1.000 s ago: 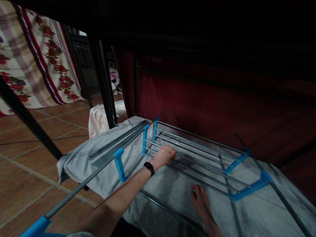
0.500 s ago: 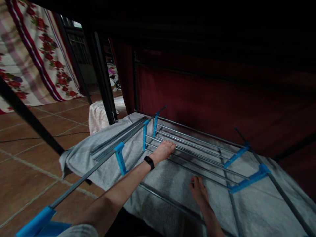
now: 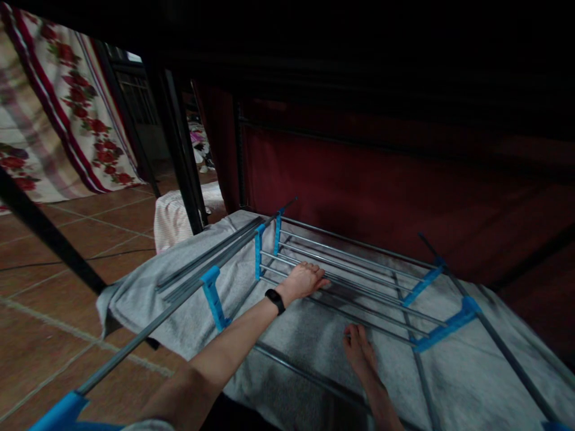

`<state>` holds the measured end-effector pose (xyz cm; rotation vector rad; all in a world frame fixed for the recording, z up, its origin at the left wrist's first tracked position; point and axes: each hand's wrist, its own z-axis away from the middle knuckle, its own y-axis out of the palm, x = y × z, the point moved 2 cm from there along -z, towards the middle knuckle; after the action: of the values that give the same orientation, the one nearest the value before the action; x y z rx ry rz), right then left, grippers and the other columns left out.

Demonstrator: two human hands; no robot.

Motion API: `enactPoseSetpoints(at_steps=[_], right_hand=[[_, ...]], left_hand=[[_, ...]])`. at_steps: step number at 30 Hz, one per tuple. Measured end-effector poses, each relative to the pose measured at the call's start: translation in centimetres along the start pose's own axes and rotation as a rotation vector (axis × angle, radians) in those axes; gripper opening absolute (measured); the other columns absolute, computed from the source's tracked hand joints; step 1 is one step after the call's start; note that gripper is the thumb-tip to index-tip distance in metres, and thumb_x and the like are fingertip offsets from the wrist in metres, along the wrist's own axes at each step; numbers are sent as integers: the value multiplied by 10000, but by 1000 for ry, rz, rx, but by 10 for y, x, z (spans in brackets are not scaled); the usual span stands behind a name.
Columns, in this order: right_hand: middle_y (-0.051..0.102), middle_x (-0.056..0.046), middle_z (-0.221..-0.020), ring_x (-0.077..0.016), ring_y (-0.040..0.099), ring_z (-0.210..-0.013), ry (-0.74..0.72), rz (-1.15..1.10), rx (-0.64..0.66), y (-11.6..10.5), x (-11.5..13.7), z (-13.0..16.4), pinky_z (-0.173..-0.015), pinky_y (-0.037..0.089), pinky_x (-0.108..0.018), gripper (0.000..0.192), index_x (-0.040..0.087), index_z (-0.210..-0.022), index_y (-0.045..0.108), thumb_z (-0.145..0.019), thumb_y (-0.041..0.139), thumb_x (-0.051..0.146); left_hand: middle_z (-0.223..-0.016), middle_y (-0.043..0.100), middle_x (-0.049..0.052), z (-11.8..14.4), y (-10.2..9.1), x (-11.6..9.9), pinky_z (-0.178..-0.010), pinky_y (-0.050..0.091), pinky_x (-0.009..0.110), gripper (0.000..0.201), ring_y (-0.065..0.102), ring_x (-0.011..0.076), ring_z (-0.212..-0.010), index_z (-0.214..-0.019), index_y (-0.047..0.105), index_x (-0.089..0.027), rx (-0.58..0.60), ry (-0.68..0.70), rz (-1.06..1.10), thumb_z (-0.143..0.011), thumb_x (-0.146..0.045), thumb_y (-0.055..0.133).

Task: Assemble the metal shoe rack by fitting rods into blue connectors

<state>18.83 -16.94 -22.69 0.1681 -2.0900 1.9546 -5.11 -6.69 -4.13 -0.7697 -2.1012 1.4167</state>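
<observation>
A rack of grey metal rods [image 3: 359,290] with blue plastic brackets [image 3: 449,329] lies over a grey cloth. My left hand [image 3: 305,280], wearing a black wristband [image 3: 275,301], reaches across the rack with its fingers curled down over a rod in the middle. The undersides of those fingers are hidden. Lower and to the right, my right hand [image 3: 358,347] is just in front of the nearest crossing rod, low over the cloth. Its fingers are bent together, and whatever they hold, if anything, does not show. Another blue bracket [image 3: 214,299] hangs on the long left side rod [image 3: 144,329].
Several loose rods [image 3: 206,257] lie on the grey cloth [image 3: 135,287] at the left. A dark red curtain [image 3: 359,185] backs the space, and black frame posts [image 3: 179,149] stand left. Dark structure hangs overhead. Beyond are a tiled floor [image 3: 49,323] and a flowered cloth [image 3: 76,114].
My left hand has slid slightly right along the rack, still curled over it. My right hand stays almost in place. The whole view has shifted a little.
</observation>
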Motion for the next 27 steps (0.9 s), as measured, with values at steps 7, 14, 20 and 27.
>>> enactPoseSetpoints(at_steps=[7, 14, 20, 27], right_hand=[[652, -54, -1095, -196, 659, -930, -28, -41, -99, -4, 7, 8, -808, 485, -349, 231, 268, -969, 604, -935, 382, 212], [667, -57, -1111, -208, 675, -946, -44, -85, -127, -10, 10, 14, -821, 501, -353, 242, 278, -979, 603, -934, 370, 233], [669, -40, -1107, -207, 685, -961, -16, -117, -108, -13, 10, 14, -805, 498, -336, 219, 297, -969, 596, -939, 406, 192], [661, -35, -1112, -204, 673, -982, -23, -124, -111, -14, 11, 15, -859, 488, -340, 233, 286, -984, 608, -939, 407, 176]], left_hand=[[-894, 722, 90, -8, 5, 3, -811, 497, 350, 310, 701, 231, -859, -946, 629, -182, 13, 20, 25, -1052, -443, 501], [-889, 726, 76, -9, 4, 6, -793, 513, 330, 295, 711, 224, -861, -950, 613, -185, 41, 29, 44, -1060, -429, 488], [-911, 740, 85, -10, 1, 7, -752, 516, 321, 272, 724, 217, -866, -958, 621, -183, 42, 47, 56, -1063, -399, 495], [-910, 750, 84, -10, -2, 8, -735, 500, 304, 235, 734, 211, -874, -949, 627, -191, 48, 38, 64, -1052, -381, 535]])
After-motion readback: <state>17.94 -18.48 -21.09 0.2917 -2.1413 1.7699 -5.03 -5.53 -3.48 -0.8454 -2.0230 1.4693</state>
